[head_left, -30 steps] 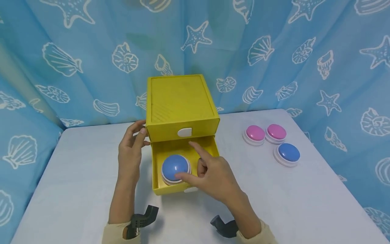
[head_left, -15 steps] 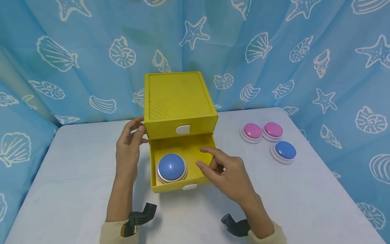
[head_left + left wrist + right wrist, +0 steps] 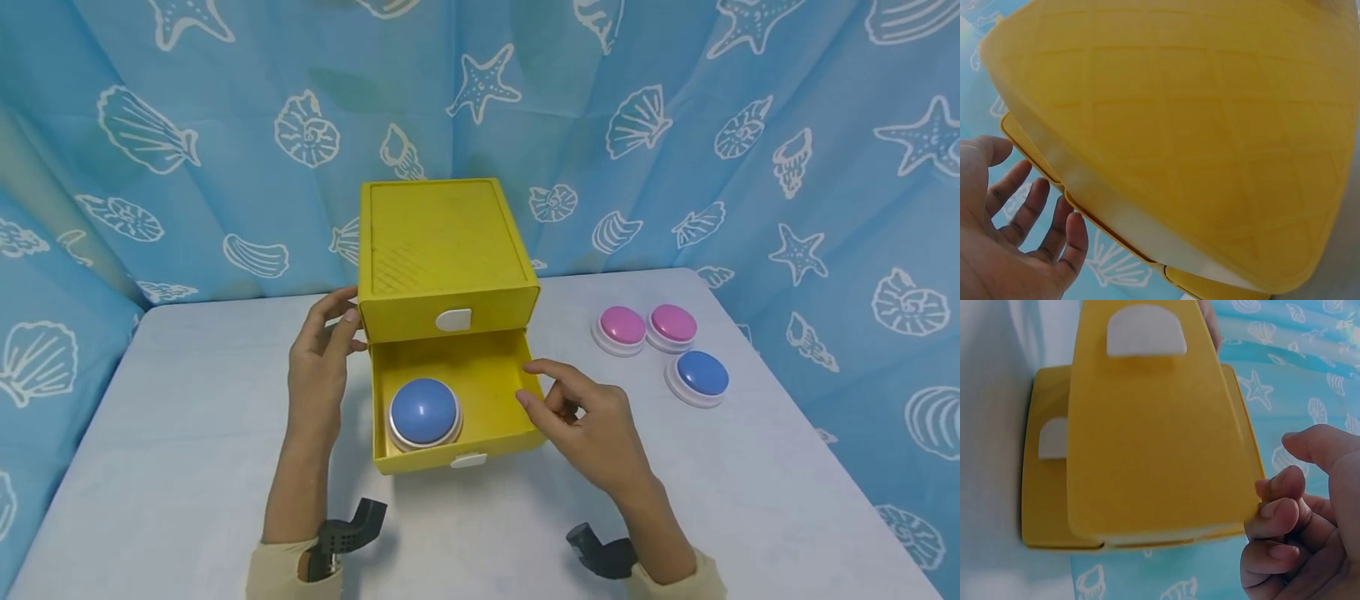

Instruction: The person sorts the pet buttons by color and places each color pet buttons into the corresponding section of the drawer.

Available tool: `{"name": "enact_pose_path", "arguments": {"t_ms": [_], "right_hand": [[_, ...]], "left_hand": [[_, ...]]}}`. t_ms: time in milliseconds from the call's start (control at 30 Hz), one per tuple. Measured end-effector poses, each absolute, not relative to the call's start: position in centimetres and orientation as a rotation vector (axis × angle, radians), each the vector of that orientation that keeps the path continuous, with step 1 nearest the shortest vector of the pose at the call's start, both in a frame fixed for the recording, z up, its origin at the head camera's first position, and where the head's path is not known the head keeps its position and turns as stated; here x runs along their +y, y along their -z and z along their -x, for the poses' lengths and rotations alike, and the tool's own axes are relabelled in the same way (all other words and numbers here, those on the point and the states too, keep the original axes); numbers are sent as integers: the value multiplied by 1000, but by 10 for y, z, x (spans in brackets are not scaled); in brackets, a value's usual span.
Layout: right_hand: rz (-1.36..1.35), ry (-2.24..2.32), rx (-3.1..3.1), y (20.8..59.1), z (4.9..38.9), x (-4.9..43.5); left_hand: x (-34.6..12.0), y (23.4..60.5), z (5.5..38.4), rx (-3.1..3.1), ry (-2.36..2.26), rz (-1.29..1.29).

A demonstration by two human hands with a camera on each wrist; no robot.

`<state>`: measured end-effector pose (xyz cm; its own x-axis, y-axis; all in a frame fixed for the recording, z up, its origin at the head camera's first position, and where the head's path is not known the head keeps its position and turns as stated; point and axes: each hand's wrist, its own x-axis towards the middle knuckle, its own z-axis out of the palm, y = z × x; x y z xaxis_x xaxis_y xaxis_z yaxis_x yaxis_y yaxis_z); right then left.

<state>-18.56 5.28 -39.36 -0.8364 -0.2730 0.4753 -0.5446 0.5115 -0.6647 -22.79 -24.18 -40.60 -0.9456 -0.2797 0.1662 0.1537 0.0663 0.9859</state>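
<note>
In the head view a yellow drawer box (image 3: 442, 237) stands mid-table. One drawer (image 3: 491, 387) is pulled out below its top drawer. Inside, at the left front corner, sits a blue domed push button (image 3: 424, 412) on a white base. My left hand (image 3: 322, 358) rests against the box's left side, fingers loosely bent; the left wrist view shows those fingers (image 3: 1075, 240) along its edge. My right hand (image 3: 592, 425) hovers at the drawer's right edge, thumb and index finger apart, holding nothing. The right wrist view shows the drawer front with its white tab (image 3: 1146, 330).
Two pink push buttons (image 3: 622, 325) (image 3: 673, 322) and another blue push button (image 3: 701, 373) stand together on the right of the white table (image 3: 187, 433). Below the pulled-out drawer, another drawer front (image 3: 1050, 506) shows in the right wrist view. A blue shell-patterned curtain (image 3: 420, 83) hangs behind.
My right hand has moved off the blue push button to the right, over to the drawer's right edge. The button stays in the drawer. My left hand keeps its place against the box.
</note>
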Motion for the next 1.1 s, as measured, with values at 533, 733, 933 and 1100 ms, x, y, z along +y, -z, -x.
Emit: {"name": "enact_pose_path", "arguments": {"t_ms": [533, 733, 933, 1100], "right_hand": [[-380, -1175, -2450, 448, 189, 100], [-323, -1113, -2429, 461, 198, 120], [-255, -1098, -2452, 465, 204, 136], [-209, -1071, -2456, 474, 208, 150]], "left_hand": [[-235, 407, 231, -2085, 1943, -128], [-238, 404, 227, -2072, 1953, -159], [-240, 403, 226, -2032, 1979, -164], [-238, 404, 227, -2002, 2010, -164]]}}
